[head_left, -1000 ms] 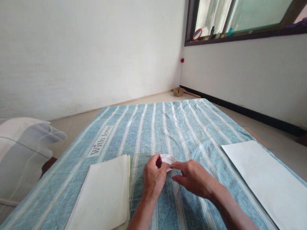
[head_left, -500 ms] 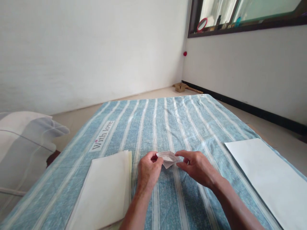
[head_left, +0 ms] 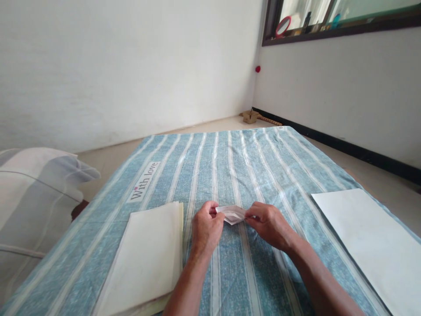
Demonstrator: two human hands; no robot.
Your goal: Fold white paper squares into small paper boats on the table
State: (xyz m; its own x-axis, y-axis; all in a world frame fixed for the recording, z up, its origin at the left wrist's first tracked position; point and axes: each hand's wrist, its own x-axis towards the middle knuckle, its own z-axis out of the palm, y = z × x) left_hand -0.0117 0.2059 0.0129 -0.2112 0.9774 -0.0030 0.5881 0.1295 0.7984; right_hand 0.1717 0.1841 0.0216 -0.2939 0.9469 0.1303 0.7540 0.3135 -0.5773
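A small piece of folded white paper (head_left: pixel 233 214), with creases and a shallow opening facing me, is held just over the striped cloth. Its left end is pinched between the thumb and fingers of my left hand (head_left: pixel 208 226). My right hand (head_left: pixel 269 224) grips the opposite end the same way, its fingertips closed on the paper. Left of my left hand lies a stack of white sheets (head_left: pixel 148 254), with a yellowish edge showing along its right side. Another large white sheet (head_left: pixel 365 237) lies to the right of my right arm.
Blue cloth with white stripes (head_left: pixel 184 175) covers the table and carries a "With love" label (head_left: pixel 144 181). A pale fabric-covered piece (head_left: pixel 36 197) stands at the left. A small cardboard box (head_left: pixel 250 116) sits on the floor by the far corner, below a window (head_left: pixel 338 19).
My right fingers, apart around the paper's right tip before, have closed on it. The paper now looks flatter and is stretched between both hands. The view has shifted slightly.
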